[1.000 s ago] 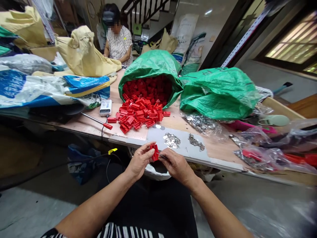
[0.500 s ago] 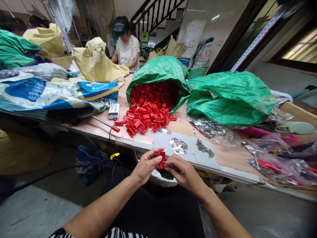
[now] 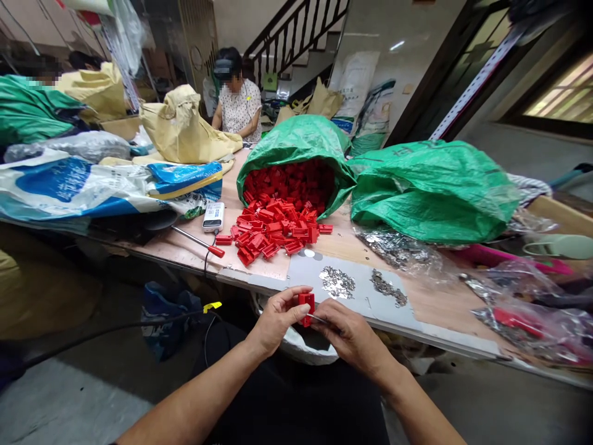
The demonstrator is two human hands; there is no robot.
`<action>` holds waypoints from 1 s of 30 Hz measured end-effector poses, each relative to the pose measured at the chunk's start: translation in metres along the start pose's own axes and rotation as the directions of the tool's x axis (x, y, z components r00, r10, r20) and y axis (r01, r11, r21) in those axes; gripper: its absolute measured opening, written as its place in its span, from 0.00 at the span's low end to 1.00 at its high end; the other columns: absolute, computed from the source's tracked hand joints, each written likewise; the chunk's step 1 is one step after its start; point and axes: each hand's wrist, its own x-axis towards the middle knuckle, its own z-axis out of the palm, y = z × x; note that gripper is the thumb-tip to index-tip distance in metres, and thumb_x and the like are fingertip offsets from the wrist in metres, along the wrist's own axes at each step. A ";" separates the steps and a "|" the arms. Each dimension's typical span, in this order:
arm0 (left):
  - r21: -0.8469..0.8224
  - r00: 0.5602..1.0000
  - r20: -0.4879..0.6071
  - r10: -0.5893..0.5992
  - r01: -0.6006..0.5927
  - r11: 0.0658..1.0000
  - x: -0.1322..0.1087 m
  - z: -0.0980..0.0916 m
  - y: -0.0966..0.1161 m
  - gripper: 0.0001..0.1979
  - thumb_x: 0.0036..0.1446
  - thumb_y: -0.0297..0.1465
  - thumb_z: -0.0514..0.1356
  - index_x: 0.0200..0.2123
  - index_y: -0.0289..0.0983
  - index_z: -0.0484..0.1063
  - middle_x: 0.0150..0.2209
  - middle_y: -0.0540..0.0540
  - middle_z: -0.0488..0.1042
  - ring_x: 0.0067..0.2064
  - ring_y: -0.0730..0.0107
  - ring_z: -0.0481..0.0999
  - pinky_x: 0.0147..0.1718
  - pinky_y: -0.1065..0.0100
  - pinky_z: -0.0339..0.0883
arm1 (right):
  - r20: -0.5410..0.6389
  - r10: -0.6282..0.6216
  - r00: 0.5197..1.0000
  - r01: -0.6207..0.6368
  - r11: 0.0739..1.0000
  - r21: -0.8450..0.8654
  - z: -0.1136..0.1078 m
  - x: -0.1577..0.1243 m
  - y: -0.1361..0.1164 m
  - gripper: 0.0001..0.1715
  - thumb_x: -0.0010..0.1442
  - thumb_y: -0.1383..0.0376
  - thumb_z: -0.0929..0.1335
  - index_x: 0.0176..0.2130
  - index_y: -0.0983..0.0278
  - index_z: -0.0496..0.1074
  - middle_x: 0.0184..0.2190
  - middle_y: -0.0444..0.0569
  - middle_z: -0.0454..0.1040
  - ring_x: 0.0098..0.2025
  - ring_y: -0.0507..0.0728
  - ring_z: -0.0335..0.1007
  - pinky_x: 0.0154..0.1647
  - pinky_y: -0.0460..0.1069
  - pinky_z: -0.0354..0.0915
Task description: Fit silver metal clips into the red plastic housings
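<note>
Between the thumb and fingers of my left hand (image 3: 280, 321) is a small red plastic part (image 3: 306, 308), held upright over the table's front edge. My right hand (image 3: 347, 330) is closed on a thin metal tool (image 3: 317, 318), whose tip meets the lower part of the red piece. Its handle is hidden in my fingers. Just beyond my hands, a grey mat (image 3: 301, 272) carries a pile of shiny small metal pieces (image 3: 338, 282) and a darker pile of small metal pieces (image 3: 388, 287). Behind them, many similar red parts (image 3: 273, 228) spill from a green sack (image 3: 296, 139).
A white bucket or sack rim (image 3: 308, 352) sits below my hands. A red-handled rod (image 3: 199, 241) and a white power bank (image 3: 214, 217) lie left of the red heap. Another green sack (image 3: 430, 191) stands right. A co-worker (image 3: 238, 102) sits across the table.
The view has tilted up slightly, so things appear a little lower. My hands still hold the red part and the metal tool, the red part turned slightly.
</note>
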 end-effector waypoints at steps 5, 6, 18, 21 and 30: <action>0.053 0.999 0.047 -0.012 0.010 0.999 0.002 -0.004 0.002 0.22 0.44 0.31 0.69 0.45 0.39 0.74 0.41 0.45 0.76 0.42 0.67 0.73 0.43 0.69 0.65 | -0.009 0.148 0.989 -0.146 0.983 0.113 0.001 0.001 0.006 0.03 0.60 0.64 0.68 0.37 0.61 0.70 0.33 0.47 0.71 0.34 0.53 0.67 0.33 0.46 0.63; 0.042 0.999 0.050 -0.002 0.000 0.999 0.003 -0.005 0.002 0.22 0.44 0.30 0.69 0.45 0.39 0.73 0.40 0.46 0.76 0.42 0.67 0.74 0.42 0.70 0.65 | -0.017 0.196 0.980 -0.191 0.971 0.146 0.002 0.001 0.007 0.06 0.58 0.62 0.69 0.37 0.61 0.70 0.32 0.47 0.71 0.33 0.53 0.66 0.32 0.46 0.62; 0.483 0.969 -0.083 0.233 -0.165 0.860 0.028 -0.022 -0.009 0.18 0.46 0.26 0.66 0.43 0.38 0.73 0.37 0.46 0.76 0.38 0.67 0.75 0.42 0.67 0.66 | -0.128 0.272 0.954 -0.281 0.958 -0.053 0.013 0.004 0.038 0.17 0.65 0.63 0.61 0.51 0.63 0.68 0.36 0.51 0.69 0.39 0.56 0.66 0.42 0.51 0.63; 0.697 0.941 -0.020 0.337 -0.229 0.680 0.037 -0.025 -0.010 0.17 0.47 0.24 0.64 0.42 0.40 0.74 0.39 0.46 0.76 0.40 0.66 0.74 0.43 0.66 0.65 | -0.124 0.316 0.940 -0.327 0.942 -0.080 0.018 0.008 0.045 0.15 0.62 0.65 0.63 0.49 0.63 0.69 0.38 0.50 0.73 0.40 0.55 0.69 0.43 0.51 0.63; 0.858 0.936 0.203 0.286 -0.311 0.408 0.055 -0.031 -0.012 0.23 0.49 0.20 0.62 0.49 0.38 0.70 0.45 0.44 0.74 0.46 0.65 0.73 0.49 0.63 0.65 | -0.098 0.248 0.964 -0.257 0.961 -0.102 0.019 0.013 0.056 0.11 0.60 0.69 0.65 0.42 0.64 0.74 0.37 0.51 0.73 0.40 0.55 0.69 0.43 0.50 0.64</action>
